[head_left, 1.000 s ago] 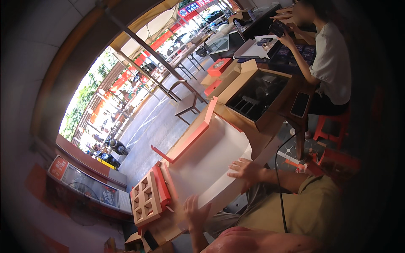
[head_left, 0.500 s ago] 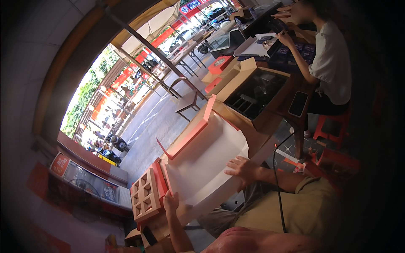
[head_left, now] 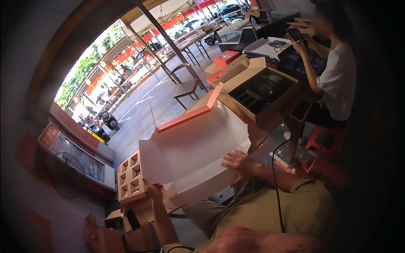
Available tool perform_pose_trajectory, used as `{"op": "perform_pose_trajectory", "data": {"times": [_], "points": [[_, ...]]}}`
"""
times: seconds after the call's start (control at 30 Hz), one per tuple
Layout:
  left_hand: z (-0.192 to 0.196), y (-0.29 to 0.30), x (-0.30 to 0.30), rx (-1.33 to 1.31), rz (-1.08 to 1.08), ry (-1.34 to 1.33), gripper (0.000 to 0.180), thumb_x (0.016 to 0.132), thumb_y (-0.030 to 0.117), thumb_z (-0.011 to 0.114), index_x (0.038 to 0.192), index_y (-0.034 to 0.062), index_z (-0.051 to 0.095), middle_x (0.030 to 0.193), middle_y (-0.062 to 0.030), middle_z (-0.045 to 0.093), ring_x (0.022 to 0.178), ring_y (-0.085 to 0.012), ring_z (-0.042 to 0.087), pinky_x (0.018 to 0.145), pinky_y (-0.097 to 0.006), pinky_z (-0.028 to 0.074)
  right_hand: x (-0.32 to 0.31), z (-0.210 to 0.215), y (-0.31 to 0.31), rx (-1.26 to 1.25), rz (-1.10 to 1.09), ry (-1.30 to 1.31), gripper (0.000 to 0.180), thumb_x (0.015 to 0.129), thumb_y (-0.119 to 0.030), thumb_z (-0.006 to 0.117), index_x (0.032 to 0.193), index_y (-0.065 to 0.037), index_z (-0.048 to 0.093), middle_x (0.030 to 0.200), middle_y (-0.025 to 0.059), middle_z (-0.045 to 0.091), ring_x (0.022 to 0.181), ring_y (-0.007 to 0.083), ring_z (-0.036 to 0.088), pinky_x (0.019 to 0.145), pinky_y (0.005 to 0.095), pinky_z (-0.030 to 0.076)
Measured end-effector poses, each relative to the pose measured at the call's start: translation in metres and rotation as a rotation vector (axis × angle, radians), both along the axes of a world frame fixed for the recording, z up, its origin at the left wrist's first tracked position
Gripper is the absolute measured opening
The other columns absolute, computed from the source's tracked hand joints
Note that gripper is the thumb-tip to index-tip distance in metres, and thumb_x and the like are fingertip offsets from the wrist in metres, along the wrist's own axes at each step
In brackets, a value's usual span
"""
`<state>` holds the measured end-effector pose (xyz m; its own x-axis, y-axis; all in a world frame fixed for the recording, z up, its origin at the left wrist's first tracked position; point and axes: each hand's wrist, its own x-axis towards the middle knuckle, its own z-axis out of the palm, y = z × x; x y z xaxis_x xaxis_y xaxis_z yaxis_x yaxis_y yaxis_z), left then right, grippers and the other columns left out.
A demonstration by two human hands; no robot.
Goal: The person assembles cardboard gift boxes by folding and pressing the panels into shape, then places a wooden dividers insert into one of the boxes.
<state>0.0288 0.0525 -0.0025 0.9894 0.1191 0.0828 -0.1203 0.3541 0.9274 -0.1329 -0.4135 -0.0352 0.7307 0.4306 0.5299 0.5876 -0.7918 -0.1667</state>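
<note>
A large unfolded cardboard box point(head_left: 190, 152), white inside and red-orange outside, lies open across the table in front of me. Its far wall stands up as a red-orange strip point(head_left: 190, 111). My left hand point(head_left: 154, 193) is closed at the box's near left corner, next to a small red flap; part of its fingers is hidden. Across the white near wall point(head_left: 206, 184), my right hand point(head_left: 241, 166) rests with spread fingers. Just left of the box, beside my left hand, sits a tan divider tray point(head_left: 131, 177) with several square compartments.
Right of the box, a brown carton point(head_left: 261, 90) holds a black tray. A phone point(head_left: 301, 109) lies near the table's right edge. A seated co-worker point(head_left: 337, 80) holds a dark object. A black cable point(head_left: 275, 185) hangs before me. A wooden chair point(head_left: 185, 86) stands beyond the table.
The box's left side, upright and red before, now spreads outward, white face up, partly over the divider tray's edge. My left hand moved left with it. The view shifted slightly; the right hand stays on the near wall.
</note>
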Motion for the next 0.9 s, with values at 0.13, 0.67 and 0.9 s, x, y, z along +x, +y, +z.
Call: {"op": "perform_pose_trajectory", "data": {"times": [0.13, 0.67, 0.9], "points": [[0.032, -0.009, -0.034, -0.229, -0.045, -0.180, 0.059, 0.113, 0.056, 0.030, 0.144, 0.0113, 0.053, 0.117, -0.0042, 0.066, 0.102, -0.0183, 0.065, 0.086, -0.034, 0.055, -0.011, 0.000, 0.007, 0.020, 0.069, -0.023, 0.109, 0.065, -0.070, 0.085, 0.152, -0.013, 0.052, 0.156, 0.0205, 0.048, 0.143, 0.0410, 0.047, 0.118, 0.0597, 0.036], [-0.040, 0.013, -0.092, -0.381, 0.041, -0.127, 0.077, 0.110, 0.067, 0.026, 0.155, 0.0076, 0.043, 0.145, -0.0045, 0.058, 0.126, -0.0200, 0.056, 0.102, -0.035, 0.048, -0.037, 0.002, 0.012, -0.070, 0.186, 0.097, 0.104, 0.065, -0.051, 0.091, 0.155, -0.019, 0.049, 0.160, 0.0145, 0.045, 0.146, 0.0366, 0.044, 0.119, 0.0620, 0.033], [-0.069, 0.002, -0.095, -0.373, 0.008, -0.066, 0.084, 0.108, 0.069, 0.030, 0.160, 0.0028, 0.036, 0.158, -0.0107, 0.048, 0.142, -0.0278, 0.048, 0.119, -0.041, 0.038, -0.036, 0.003, 0.011, -0.109, 0.191, 0.125, 0.105, 0.060, -0.047, 0.094, 0.153, -0.020, 0.052, 0.159, 0.0128, 0.047, 0.147, 0.0362, 0.044, 0.119, 0.0627, 0.033]]}}
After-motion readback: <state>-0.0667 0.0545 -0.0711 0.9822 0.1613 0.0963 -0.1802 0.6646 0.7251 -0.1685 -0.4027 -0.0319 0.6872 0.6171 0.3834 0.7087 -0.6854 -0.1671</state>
